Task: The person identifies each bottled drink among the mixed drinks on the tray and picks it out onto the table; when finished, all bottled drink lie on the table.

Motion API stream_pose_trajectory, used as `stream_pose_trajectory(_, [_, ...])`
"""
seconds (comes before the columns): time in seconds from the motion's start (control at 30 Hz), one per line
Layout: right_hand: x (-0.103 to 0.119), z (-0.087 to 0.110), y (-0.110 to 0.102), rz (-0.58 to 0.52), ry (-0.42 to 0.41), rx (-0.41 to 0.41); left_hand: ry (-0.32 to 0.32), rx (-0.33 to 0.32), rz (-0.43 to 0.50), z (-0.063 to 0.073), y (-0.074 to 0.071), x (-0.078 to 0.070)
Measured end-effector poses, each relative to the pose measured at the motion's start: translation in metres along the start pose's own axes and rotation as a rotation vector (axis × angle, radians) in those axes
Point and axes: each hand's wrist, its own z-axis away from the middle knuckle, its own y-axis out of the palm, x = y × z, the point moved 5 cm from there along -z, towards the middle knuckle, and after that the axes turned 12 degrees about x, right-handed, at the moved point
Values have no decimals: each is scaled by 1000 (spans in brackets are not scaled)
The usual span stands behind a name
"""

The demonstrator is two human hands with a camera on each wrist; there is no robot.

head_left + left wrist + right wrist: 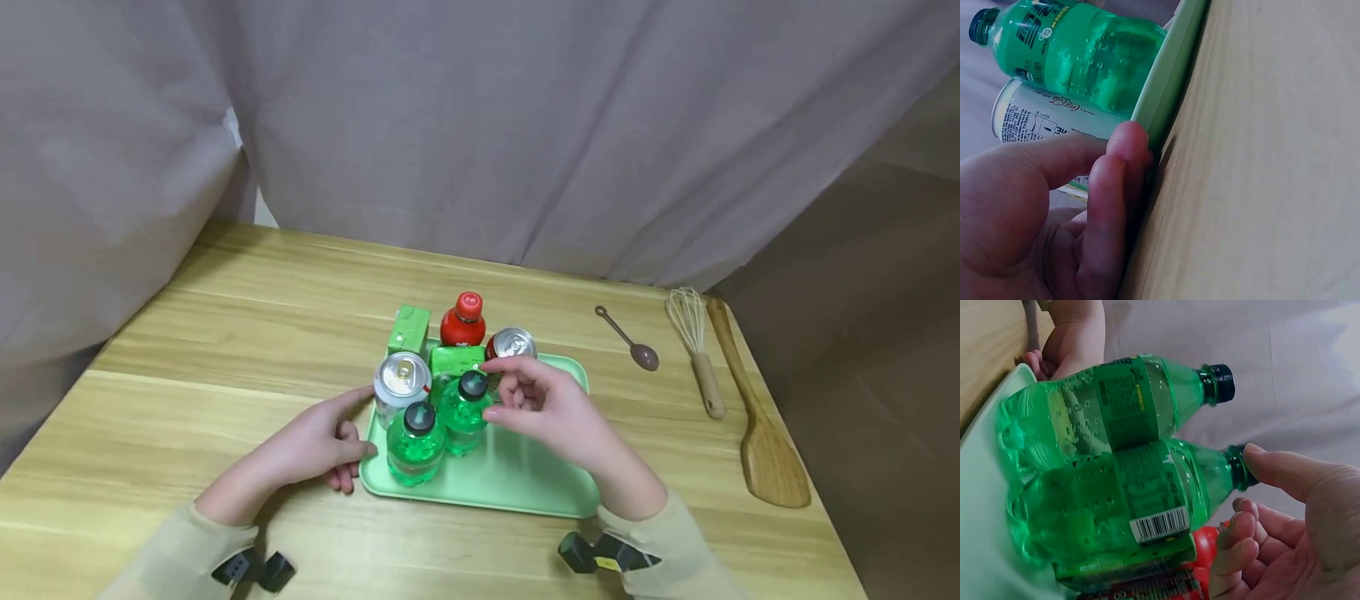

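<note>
My left hand (318,442) grips the left rim of a light green tray (525,475), thumb over the edge and fingertips close under it. Its index finger reaches a silver Coca-Cola can (403,375) on the tray. Beside the can stands a green soda bottle (416,446) with a black cap. My right hand (547,404) is at a second green soda bottle (462,417), thumb and index finger spread either side of its cap. The right wrist view has the thumb (1285,469) overlapping that cap (1242,467), while the other fingers stand apart from it, loosely bent.
Behind the bottles are two green cartons, one upright (409,329) and one lower (457,360), a red-capped bottle (463,321) and a red can (513,342). On the wooden table to the right lie a brown spoon (643,357), a whisk (703,375) and a wooden spatula (772,467).
</note>
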Motion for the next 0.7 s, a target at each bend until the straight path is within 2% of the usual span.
stream_pose_trajectory(0.33, [2,-7,11,69,41,-30,7,9,-5,0,-1,-4])
stream_pose_trajectory(0.7, [2,-10,18,133,6,-81,0,9,9,1,0,-1])
